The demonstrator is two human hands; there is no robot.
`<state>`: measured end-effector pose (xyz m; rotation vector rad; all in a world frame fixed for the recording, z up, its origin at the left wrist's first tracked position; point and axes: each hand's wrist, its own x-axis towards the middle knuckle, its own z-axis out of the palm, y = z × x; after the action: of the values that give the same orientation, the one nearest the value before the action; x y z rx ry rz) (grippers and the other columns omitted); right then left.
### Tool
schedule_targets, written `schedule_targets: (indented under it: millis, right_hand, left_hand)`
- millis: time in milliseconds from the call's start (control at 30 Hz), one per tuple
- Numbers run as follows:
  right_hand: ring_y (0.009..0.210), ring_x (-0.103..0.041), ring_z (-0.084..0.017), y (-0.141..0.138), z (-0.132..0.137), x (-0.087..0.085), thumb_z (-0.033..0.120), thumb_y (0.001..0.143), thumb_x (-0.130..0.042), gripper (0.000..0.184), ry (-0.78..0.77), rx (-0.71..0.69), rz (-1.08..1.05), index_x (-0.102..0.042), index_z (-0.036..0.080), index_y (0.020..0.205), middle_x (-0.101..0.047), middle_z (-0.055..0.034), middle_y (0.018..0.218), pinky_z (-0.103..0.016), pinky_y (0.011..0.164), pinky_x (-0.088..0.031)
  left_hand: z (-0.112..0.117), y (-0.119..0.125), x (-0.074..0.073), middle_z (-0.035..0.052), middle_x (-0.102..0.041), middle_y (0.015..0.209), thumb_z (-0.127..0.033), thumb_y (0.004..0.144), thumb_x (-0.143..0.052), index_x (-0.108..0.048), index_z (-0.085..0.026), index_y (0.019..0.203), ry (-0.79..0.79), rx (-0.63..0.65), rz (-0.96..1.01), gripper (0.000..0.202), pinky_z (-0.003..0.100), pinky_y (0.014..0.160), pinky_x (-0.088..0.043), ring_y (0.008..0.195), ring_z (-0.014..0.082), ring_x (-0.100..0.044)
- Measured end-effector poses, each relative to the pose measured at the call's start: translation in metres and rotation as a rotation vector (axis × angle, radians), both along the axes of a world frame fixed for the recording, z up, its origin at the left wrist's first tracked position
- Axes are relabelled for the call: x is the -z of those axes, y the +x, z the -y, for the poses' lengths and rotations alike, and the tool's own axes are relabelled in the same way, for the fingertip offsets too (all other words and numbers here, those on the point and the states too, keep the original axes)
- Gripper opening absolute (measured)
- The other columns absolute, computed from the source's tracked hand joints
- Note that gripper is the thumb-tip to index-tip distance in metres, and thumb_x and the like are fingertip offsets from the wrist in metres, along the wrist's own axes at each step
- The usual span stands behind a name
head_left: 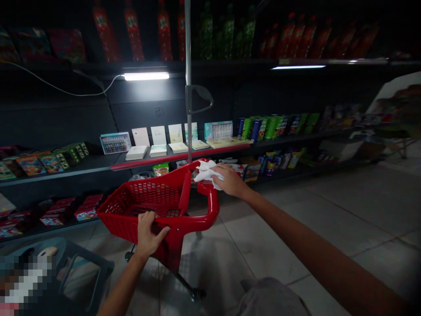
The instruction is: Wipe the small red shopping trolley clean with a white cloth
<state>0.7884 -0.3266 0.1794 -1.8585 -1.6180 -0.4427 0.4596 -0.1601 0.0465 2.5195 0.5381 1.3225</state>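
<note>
On the red cart, the right hand bunches white cloth.

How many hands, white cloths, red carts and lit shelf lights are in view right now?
hands (left hand, right hand): 2
white cloth: 1
red cart: 1
lit shelf lights: 2
total: 6

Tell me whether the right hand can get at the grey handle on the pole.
Probably yes: the grey handle sits on the pole above the right hand, nothing between them, though that hand holds a white cloth.
</note>
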Motion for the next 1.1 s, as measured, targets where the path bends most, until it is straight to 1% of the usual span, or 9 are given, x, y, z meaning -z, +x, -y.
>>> schedule_targets:
  millis: [100, 200, 400, 500, 567, 667, 867, 967, 1100]
  right_hand:
    - [0.110, -0.060, -0.025, 0.021, -0.030, -0.001, 0.017, 0.094, -0.053, 0.029, -0.037, 0.151, -0.047, -0.070, 0.013, 0.118, -0.070, -0.0139, 0.120, -0.038, 0.103, -0.045]
    - [0.111, -0.060, -0.024, 0.007, -0.032, -0.003, 0.015, 0.095, -0.052, 0.030, -0.033, 0.214, -0.082, -0.070, 0.014, 0.118, -0.069, -0.0128, 0.118, -0.035, 0.102, -0.045]
    - [0.106, -0.057, -0.026, -0.094, 0.036, -0.001, 0.013, 0.089, -0.057, 0.022, 0.067, -0.004, -0.035, -0.069, 0.021, 0.106, -0.067, -0.0101, 0.109, -0.039, 0.094, -0.049]
    - [0.103, -0.057, -0.025, -0.119, 0.060, -0.001, 0.013, 0.090, -0.059, 0.020, 0.032, -0.160, -0.020, -0.067, 0.023, 0.107, -0.067, -0.0087, 0.107, -0.038, 0.091, -0.049]
    - [0.101, -0.057, -0.025, -0.113, 0.059, -0.004, 0.014, 0.090, -0.060, 0.019, 0.012, -0.224, 0.010, -0.067, 0.022, 0.105, -0.067, -0.0080, 0.103, -0.037, 0.091, -0.048]
    - [0.101, -0.056, -0.024, -0.079, 0.035, -0.009, 0.012, 0.089, -0.057, 0.020, 0.026, -0.232, 0.028, -0.067, 0.020, 0.104, -0.066, -0.0080, 0.100, -0.036, 0.094, -0.047]
    - [0.103, -0.053, -0.026, -0.011, -0.025, -0.010, 0.017, 0.093, -0.051, 0.024, 0.002, 0.011, 0.090, -0.068, 0.016, 0.110, -0.068, -0.0113, 0.108, -0.036, 0.096, -0.044]
    - [0.102, -0.055, -0.026, 0.002, -0.041, -0.006, 0.019, 0.093, -0.050, 0.027, -0.031, 0.084, 0.053, -0.068, 0.015, 0.111, -0.069, -0.0117, 0.106, -0.036, 0.095, -0.043]
    - [0.104, -0.058, -0.027, 0.005, -0.047, 0.005, 0.017, 0.089, -0.048, 0.031, 0.010, 0.064, -0.032, -0.067, 0.015, 0.112, -0.069, -0.0123, 0.110, -0.038, 0.098, -0.045]
  left_hand:
    - [0.000, 0.000, -0.002, 0.0029, -0.057, 0.081, -0.065, 0.084, -0.066, -0.055, -0.023, 0.085, -0.022, 0.000, 0.003, 0.043, 0.039, 0.079, -0.039, 0.084, 0.0253, -0.050]
    - [-0.003, -0.001, -0.001, 0.0035, -0.057, 0.082, -0.069, 0.083, -0.064, -0.056, -0.023, 0.085, -0.042, -0.013, 0.004, 0.047, 0.039, 0.080, -0.040, 0.086, 0.0257, -0.050]
    - [-0.010, -0.006, -0.003, 0.0041, -0.057, 0.081, -0.080, 0.081, -0.057, -0.057, -0.023, 0.085, -0.049, 0.001, 0.047, 0.058, 0.039, 0.077, -0.040, 0.084, 0.0254, -0.050]
    - [-0.011, -0.010, -0.007, 0.0037, -0.057, 0.078, -0.077, 0.089, -0.047, -0.056, -0.023, 0.081, -0.084, 0.020, 0.060, 0.055, 0.039, 0.078, -0.039, 0.081, 0.0243, -0.050]
    - [-0.010, -0.011, -0.010, 0.0031, -0.056, 0.075, -0.068, 0.097, -0.034, -0.054, -0.024, 0.076, -0.136, 0.019, 0.077, 0.053, 0.040, 0.080, -0.039, 0.078, 0.0234, -0.051]
    - [-0.009, -0.012, -0.012, 0.0023, -0.055, 0.070, -0.061, 0.101, -0.028, -0.048, -0.024, 0.068, -0.206, -0.029, 0.103, 0.053, 0.040, 0.081, -0.039, 0.077, 0.0228, -0.051]
    - [-0.014, -0.014, -0.007, -0.0010, -0.040, 0.059, -0.057, 0.095, -0.044, -0.036, -0.024, 0.058, -0.278, -0.131, 0.203, 0.050, 0.038, 0.078, -0.039, 0.069, 0.0197, -0.043]
    - [-0.017, -0.020, -0.003, -0.0008, -0.035, 0.058, -0.055, 0.092, -0.045, -0.030, -0.024, 0.057, -0.283, -0.162, 0.260, 0.049, 0.037, 0.075, -0.038, 0.069, 0.0198, -0.041]
    - [-0.020, -0.033, -0.001, -0.0003, -0.033, 0.058, -0.051, 0.089, -0.042, -0.026, -0.024, 0.056, -0.296, -0.173, 0.293, 0.045, 0.036, 0.072, -0.037, 0.068, 0.0196, -0.040]
